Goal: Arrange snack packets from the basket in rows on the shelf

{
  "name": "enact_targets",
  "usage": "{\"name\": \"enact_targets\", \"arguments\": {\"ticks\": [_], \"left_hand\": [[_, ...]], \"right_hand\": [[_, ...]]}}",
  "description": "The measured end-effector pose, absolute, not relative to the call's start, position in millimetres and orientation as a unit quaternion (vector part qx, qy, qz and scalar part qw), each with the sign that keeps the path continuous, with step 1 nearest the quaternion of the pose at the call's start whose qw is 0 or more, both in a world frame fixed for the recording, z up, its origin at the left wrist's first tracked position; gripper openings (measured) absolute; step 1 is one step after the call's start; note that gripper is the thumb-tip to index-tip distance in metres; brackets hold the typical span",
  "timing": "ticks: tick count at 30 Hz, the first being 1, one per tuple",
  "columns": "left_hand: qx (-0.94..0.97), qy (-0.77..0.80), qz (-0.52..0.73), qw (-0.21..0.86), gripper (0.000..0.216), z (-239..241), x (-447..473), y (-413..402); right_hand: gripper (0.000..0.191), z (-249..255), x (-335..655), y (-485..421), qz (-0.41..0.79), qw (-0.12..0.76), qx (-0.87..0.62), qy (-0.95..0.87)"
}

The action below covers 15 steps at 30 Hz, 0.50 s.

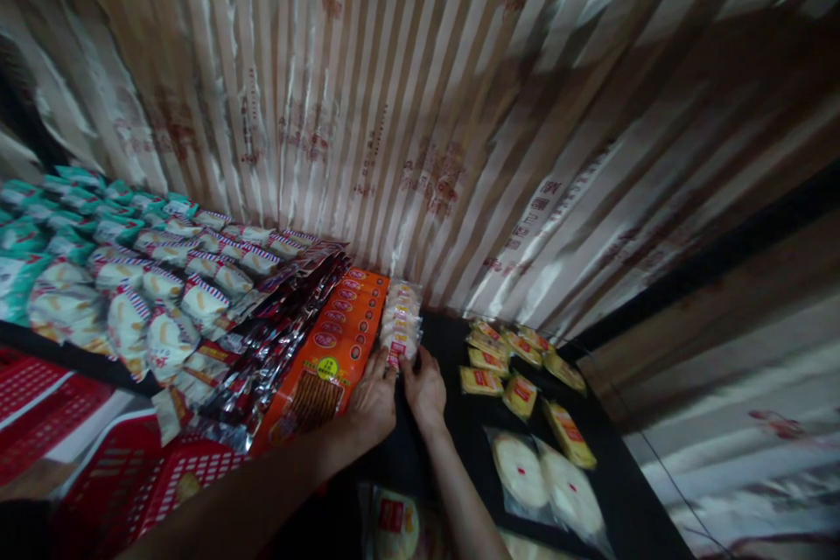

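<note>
A column of small clear packets with pale contents and red-and-yellow labels [400, 315] runs toward the back of a black shelf [446, 437]. My left hand [375, 398] and my right hand [425, 389] meet at the nearest packet, fingers bent against its two sides. Part of that packet is hidden by my fingers. Just left of my left hand lie overlapping orange snack packs [328, 350] with a yellow round mark. Right of my right hand, on the shelf, are several small yellow packets [482, 381].
Dark shiny packs [276, 341], white striped bags [164, 280] and green bags [72, 201] fill the left side. Red baskets [124, 464] stand below them. Flat round packs [521, 468] lie front right. Printed pleated sheeting [394, 105] hangs behind the shelf.
</note>
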<state>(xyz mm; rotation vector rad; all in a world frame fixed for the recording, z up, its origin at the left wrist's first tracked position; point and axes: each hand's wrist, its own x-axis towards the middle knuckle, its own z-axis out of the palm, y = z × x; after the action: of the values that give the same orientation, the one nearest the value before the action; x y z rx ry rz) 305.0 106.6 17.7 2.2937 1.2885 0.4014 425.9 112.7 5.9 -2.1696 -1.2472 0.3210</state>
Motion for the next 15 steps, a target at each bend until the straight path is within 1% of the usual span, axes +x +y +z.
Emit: {"name": "enact_targets", "arguments": {"ticks": [6,11,15], "left_hand": [[0.82,0.486,0.171,0.249,0.061,19.3,309.5,110.6],[0.83,0.472,0.16,0.25,0.061,20.2,308.3,112.7],[0.825,0.478,0.178,0.243,0.059,16.3,308.9,113.7]], "right_hand": [[0.047,1.9,427.3,119.7,0.111,0.348,-0.798,-0.478],[0.046,3.9,424.3,120.3,0.111,0.314,-0.82,-0.465],[0.048,5.5,422.4,118.8,0.112,0.303,-0.823,-0.468]]}}
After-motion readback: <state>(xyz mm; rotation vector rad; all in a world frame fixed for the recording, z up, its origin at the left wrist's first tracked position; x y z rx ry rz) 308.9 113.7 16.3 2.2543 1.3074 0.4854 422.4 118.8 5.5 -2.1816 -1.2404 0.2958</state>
